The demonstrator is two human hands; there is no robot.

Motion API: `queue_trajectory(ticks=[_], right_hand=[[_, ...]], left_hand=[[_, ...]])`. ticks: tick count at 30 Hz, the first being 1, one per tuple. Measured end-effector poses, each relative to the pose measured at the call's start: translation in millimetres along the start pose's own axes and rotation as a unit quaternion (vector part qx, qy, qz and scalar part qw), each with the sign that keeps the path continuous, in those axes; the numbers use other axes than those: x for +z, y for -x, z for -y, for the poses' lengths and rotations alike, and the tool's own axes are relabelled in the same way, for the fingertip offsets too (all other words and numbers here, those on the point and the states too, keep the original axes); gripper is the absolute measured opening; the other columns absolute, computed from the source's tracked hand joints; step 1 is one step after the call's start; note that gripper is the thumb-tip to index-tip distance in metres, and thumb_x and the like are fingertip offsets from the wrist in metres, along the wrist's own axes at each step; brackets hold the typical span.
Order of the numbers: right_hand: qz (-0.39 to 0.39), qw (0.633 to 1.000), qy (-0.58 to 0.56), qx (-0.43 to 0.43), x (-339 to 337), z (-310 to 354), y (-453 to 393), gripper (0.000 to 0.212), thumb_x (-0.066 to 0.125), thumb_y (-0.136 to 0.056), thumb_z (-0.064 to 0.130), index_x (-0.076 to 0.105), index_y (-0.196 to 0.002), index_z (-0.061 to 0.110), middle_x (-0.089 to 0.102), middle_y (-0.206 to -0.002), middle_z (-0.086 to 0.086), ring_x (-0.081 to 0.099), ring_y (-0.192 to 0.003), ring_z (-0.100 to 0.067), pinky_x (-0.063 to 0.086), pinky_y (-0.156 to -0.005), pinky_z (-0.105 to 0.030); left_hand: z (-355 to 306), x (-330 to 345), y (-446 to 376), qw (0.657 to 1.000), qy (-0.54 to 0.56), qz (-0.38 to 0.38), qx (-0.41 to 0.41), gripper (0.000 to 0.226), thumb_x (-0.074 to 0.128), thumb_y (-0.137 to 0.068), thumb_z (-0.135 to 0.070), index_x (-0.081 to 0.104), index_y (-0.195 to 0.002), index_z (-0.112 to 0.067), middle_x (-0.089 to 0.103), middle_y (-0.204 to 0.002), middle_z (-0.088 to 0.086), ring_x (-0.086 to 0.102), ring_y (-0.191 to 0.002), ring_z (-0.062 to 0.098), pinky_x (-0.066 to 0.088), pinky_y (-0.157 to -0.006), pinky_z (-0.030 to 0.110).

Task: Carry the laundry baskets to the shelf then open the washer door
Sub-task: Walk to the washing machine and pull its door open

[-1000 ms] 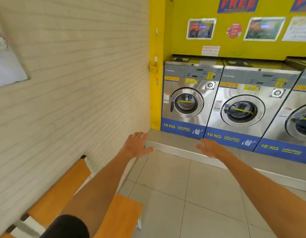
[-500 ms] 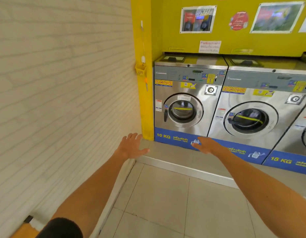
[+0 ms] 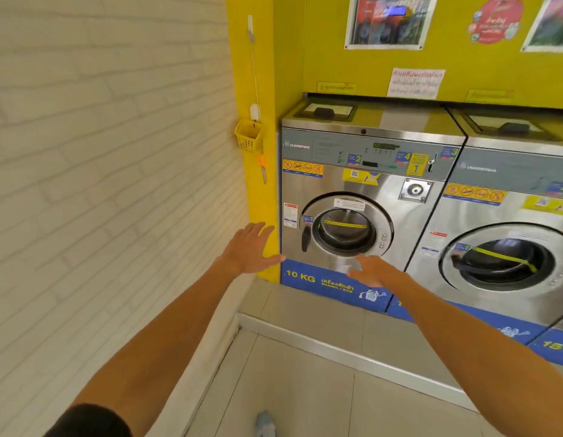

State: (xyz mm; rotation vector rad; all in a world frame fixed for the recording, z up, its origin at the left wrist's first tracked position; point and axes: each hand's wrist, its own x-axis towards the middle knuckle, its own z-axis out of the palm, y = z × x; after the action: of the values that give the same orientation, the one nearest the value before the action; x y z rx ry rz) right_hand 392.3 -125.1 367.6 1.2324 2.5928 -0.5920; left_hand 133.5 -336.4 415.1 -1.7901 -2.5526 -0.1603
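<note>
A steel 10 KG washer (image 3: 362, 184) stands in the corner against the yellow wall. Its round door (image 3: 346, 230) is closed, with a black handle (image 3: 305, 238) on the left side of the ring. My left hand (image 3: 247, 249) is stretched out, fingers apart, holding nothing, just left of the washer's lower front. My right hand (image 3: 373, 269) is also empty with fingers spread, in front of the bottom edge of the door. Neither hand touches the handle. No laundry baskets or shelf are in view.
A second, larger washer (image 3: 507, 247) stands to the right. The machines sit on a raised tiled step (image 3: 337, 339). A white brick wall (image 3: 100, 184) runs along the left. A small yellow basket (image 3: 248, 135) hangs on the yellow pillar.
I have come closer to the left washer, which now fills more of the view. The orange bench at the lower left has dropped out of view. Both hands stay outstretched and empty.
</note>
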Motion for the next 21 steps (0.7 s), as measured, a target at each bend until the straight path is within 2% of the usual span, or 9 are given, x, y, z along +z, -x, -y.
queue_trajectory(ticks=[2, 7, 10, 12, 13, 18, 21], right_hand=[[0.002, 1.0, -0.005, 0.008, -11, 1, -46, 0.083, 0.055, -0.093, 0.051, 0.022, -0.155, 0.007, 0.035, -0.156, -0.019, 0.039, -0.14, -0.036, 0.037, -0.111, -0.045], [-0.007, 0.997, -0.062, 0.04, -31, 14, -147, 0.076, 0.066, -0.089, 0.04, 0.032, -0.149, 0.006, 0.048, -0.145, -0.021, 0.051, -0.128, -0.037, 0.044, -0.102, -0.041], [-0.015, 0.992, -0.108, 0.064, -21, 16, -201, 0.072, 0.064, -0.09, 0.039, 0.036, -0.147, 0.006, 0.051, -0.142, -0.02, 0.056, -0.124, -0.036, 0.047, -0.099, -0.041], [0.001, 0.991, -0.11, 0.071, -11, 19, -215, 0.064, 0.062, -0.091, 0.039, 0.041, -0.141, 0.006, 0.056, -0.136, -0.018, 0.06, -0.116, -0.033, 0.05, -0.093, -0.039], [0.009, 0.991, -0.109, 0.079, -6, 17, -227, 0.063, 0.062, -0.091, 0.038, 0.04, -0.141, 0.007, 0.055, -0.138, -0.018, 0.059, -0.118, -0.033, 0.049, -0.094, -0.038], [0.043, 0.985, -0.127, 0.112, -1, 3, -294, 0.073, 0.061, -0.092, 0.04, 0.03, -0.15, 0.008, 0.045, -0.149, -0.019, 0.054, -0.127, -0.033, 0.046, -0.102, -0.04], [0.05, 0.977, -0.159, 0.132, -8, -3, -338, 0.07, 0.061, -0.092, 0.041, 0.033, -0.148, 0.009, 0.051, -0.142, -0.018, 0.06, -0.118, -0.032, 0.05, -0.095, -0.037]], left_hand=[[10, -5, -53, 1.0, 0.001, -0.009, 0.022, 0.092, 0.049, -0.085, -0.073, 0.026, -0.155, -0.017, 0.026, -0.162, 0.012, 0.025, -0.148, 0.033, 0.028, -0.117, 0.049], [40, -21, -194, 0.997, -0.005, -0.036, 0.065, 0.088, 0.054, -0.085, -0.069, 0.032, -0.151, -0.015, 0.032, -0.159, 0.013, 0.031, -0.145, 0.031, 0.032, -0.113, 0.046], [55, -35, -277, 0.994, -0.02, -0.044, 0.093, 0.088, 0.055, -0.084, -0.069, 0.035, -0.149, -0.013, 0.037, -0.156, 0.013, 0.036, -0.142, 0.032, 0.035, -0.112, 0.046], [58, -46, -315, 0.992, -0.016, -0.05, 0.112, 0.092, 0.05, -0.081, -0.075, 0.035, -0.149, -0.015, 0.039, -0.154, 0.012, 0.037, -0.141, 0.032, 0.038, -0.112, 0.047], [59, -49, -340, 0.991, -0.016, -0.048, 0.122, 0.092, 0.048, -0.08, -0.076, 0.035, -0.149, -0.016, 0.04, -0.153, 0.011, 0.038, -0.14, 0.031, 0.039, -0.111, 0.047], [52, -61, -448, 0.983, -0.015, -0.07, 0.168, 0.087, 0.052, -0.083, -0.071, 0.038, -0.145, -0.013, 0.044, -0.148, 0.016, 0.042, -0.134, 0.034, 0.04, -0.108, 0.049], [46, -60, -499, 0.978, -0.027, -0.098, 0.181, 0.084, 0.051, -0.085, -0.069, 0.038, -0.145, -0.012, 0.04, -0.149, 0.02, 0.038, -0.136, 0.035, 0.037, -0.11, 0.053]])
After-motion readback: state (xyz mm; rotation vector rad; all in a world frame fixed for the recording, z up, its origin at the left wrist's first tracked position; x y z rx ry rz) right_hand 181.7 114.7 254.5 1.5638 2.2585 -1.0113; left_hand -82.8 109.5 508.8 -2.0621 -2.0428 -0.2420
